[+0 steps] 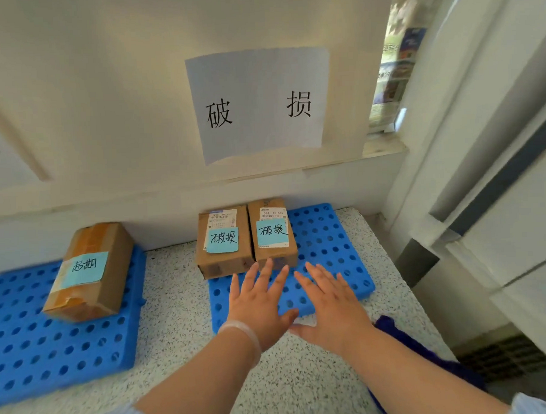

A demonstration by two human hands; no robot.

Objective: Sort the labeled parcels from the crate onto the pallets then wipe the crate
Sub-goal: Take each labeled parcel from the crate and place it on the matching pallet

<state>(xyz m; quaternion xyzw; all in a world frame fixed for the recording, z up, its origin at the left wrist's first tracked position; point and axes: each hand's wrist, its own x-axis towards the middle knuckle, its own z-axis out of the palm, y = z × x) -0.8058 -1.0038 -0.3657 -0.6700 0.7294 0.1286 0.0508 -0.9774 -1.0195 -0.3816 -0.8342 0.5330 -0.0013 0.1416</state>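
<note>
Our left grip (260, 304) and right grip (329, 304) are wide open, holding nothing, above the blue plastic pallet with holes (330, 251). A brown cardboard parcel with a blue note (223, 240) sits on it, touching a second brown parcel (274, 235).

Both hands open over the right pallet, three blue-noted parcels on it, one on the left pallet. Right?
One error: the head view shows two blue-noted parcels on the right pallet, not three: a wider parcel and a narrower parcel, side by side. The rest holds: left hand and right hand open above it, lone parcel on the left pallet.
</note>
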